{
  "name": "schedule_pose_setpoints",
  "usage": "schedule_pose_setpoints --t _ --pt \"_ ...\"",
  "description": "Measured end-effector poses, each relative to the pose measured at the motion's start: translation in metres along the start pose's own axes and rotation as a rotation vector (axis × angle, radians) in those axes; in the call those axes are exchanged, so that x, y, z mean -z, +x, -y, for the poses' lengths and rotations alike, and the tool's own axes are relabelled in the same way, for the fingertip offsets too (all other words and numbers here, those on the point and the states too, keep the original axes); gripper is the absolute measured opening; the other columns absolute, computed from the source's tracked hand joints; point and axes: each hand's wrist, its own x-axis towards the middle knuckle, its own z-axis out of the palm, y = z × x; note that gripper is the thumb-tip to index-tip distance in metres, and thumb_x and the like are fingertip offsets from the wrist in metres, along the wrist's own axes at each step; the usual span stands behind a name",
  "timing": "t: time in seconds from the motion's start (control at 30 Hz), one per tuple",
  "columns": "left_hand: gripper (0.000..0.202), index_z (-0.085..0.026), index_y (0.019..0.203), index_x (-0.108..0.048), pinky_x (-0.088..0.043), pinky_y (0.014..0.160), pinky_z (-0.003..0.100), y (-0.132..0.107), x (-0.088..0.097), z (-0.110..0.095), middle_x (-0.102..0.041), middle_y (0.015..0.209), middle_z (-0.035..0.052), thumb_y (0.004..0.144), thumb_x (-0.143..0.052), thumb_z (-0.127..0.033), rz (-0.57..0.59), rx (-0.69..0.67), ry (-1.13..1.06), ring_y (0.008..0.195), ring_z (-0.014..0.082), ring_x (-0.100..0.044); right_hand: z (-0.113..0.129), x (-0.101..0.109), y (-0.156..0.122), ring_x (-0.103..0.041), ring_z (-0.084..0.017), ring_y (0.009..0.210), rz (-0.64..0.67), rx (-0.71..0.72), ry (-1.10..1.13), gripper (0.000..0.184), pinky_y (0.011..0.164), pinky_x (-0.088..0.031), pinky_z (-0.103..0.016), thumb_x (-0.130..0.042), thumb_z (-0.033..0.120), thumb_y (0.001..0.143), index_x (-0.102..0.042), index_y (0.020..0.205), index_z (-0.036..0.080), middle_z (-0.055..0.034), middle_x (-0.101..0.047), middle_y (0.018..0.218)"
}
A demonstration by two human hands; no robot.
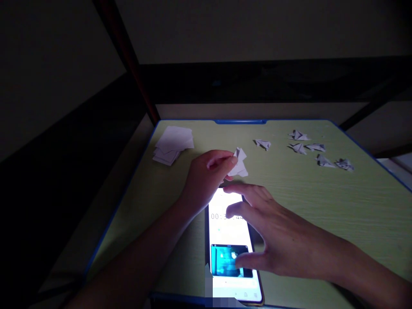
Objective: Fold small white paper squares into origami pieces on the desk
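Note:
My left hand [207, 177] pinches a partly folded piece of white paper [240, 163] between thumb and fingers, just above the table. My right hand [267, 231] hovers with fingers spread over a lit phone [230, 240] that lies flat on the table, its screen bright white with a timer and a small picture. The right hand's fingertips sit over the upper part of the screen, and its thumb is near the picture. The folded paper is just beyond the top of the phone.
A pale green table with a blue rim [240, 122] fills the view. A stack of white paper squares [173, 143] lies at the far left. Several small folded paper pieces [317, 148] lie at the far right, one [263, 144] nearer the middle. The room around is dark.

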Motion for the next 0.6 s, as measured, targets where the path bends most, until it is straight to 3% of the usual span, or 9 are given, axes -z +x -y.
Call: schedule_pose_setpoints --t 0.6 --pt "0.017 -0.013 0.087 -0.067 -0.045 0.042 0.014 0.0007 0.0003 -0.0001 -0.067 0.072 0.002 0.076 -0.06 -0.023 0.005 -0.035 0.001 0.052 0.0071 -0.06 0.0001 -0.0014 -0.0013 -0.023 -0.029 0.129 0.007 0.013 -0.022 0.044 0.098 -0.034 -0.046 -0.066 0.039 0.071 -0.048 0.109 0.025 -0.0074 -0.03 0.138"
